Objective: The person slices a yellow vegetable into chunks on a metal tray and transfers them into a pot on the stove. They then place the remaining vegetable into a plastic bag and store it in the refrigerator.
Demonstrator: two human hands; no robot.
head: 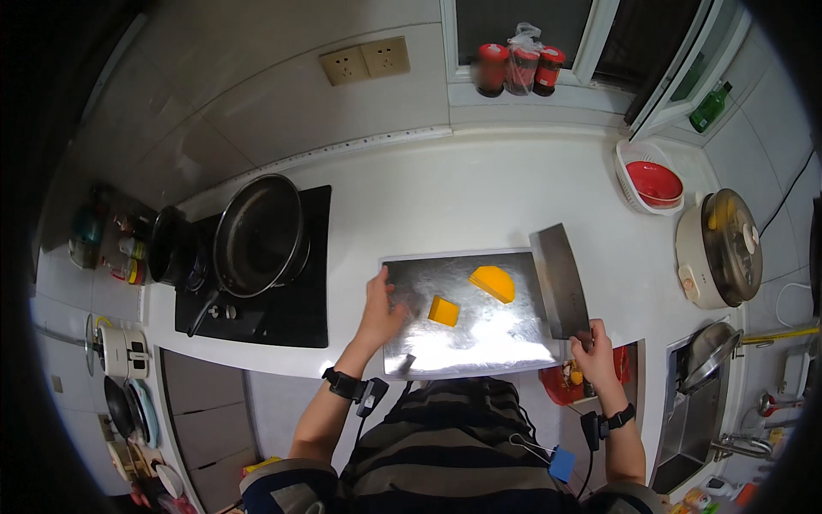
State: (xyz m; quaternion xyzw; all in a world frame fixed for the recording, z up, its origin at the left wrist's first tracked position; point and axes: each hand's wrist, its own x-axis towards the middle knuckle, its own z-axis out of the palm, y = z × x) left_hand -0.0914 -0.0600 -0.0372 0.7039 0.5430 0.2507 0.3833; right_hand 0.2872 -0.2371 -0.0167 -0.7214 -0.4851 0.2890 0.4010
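On the white counter in front of me lies a metal cutting board (475,347). A thick orange half-round piece, perhaps pumpkin (494,284), rests on its upper right part, and a smaller orange block (444,311) lies left of centre, apart from it. My right hand (594,354) grips the handle end of a broad cleaver (560,283) at the board's right edge, its blade pointing away from me. My left hand (381,310) is at the board's left edge, fingers apart, holding nothing. Whether it touches the board I cannot tell.
A frying pan (259,236) sits on the black cooktop (295,321) at left. At right are a red bowl (655,182) in a white basket, a lidded electric pot (700,283) and a sink (690,424). A red container (556,385) with scraps is below the counter edge.
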